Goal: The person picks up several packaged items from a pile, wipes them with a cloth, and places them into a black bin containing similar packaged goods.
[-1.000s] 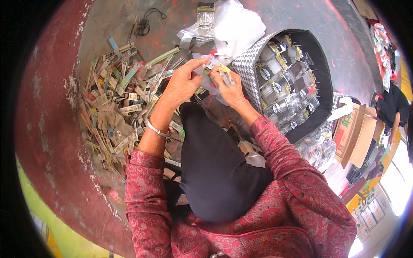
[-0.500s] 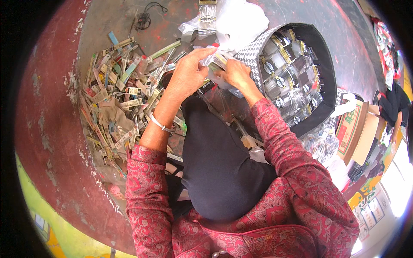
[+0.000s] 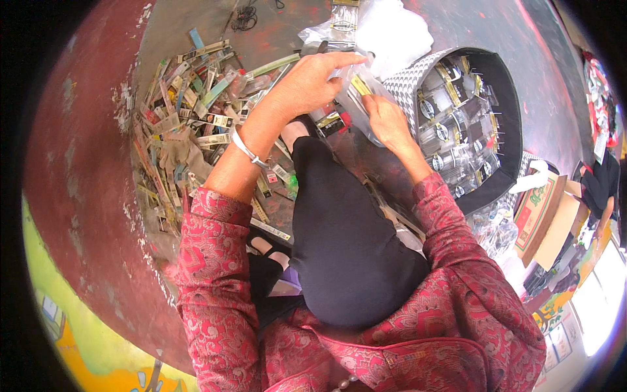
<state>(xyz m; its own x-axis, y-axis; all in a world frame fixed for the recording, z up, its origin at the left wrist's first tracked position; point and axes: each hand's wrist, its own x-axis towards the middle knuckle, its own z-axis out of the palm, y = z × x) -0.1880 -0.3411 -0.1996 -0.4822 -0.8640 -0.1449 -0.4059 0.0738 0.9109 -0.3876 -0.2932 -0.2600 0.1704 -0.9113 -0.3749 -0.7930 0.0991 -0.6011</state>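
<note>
A clear plastic bag (image 3: 353,99) hangs between my hands, above the floor beyond my knee. My left hand (image 3: 312,81) is closed at the bag's upper edge, its index finger stretched across the opening. My right hand (image 3: 390,123) grips the bag's right side, the thumb against a narrow yellow-and-black strip (image 3: 360,85) at the bag; whether the strip lies inside or outside it I cannot tell. Below the bag, a black packaged card (image 3: 332,123) with a red part lies on the floor. Right of my right hand stands a black-lined bin (image 3: 511,124) holding several clear packets with black-and-gold labels.
A heap of loose packaging strips (image 3: 189,124) spreads over the floor at left. White plastic bags (image 3: 398,32) and another labelled packet (image 3: 344,23) lie at the far side. An opened cardboard box (image 3: 545,215) stands at right. Black cord (image 3: 245,18) lies far left.
My left index finger has stretched out over the bag's opening. The bag hangs lower and more spread out, and the yellow strip shows more plainly by my right thumb. The whole view has shifted slightly.
</note>
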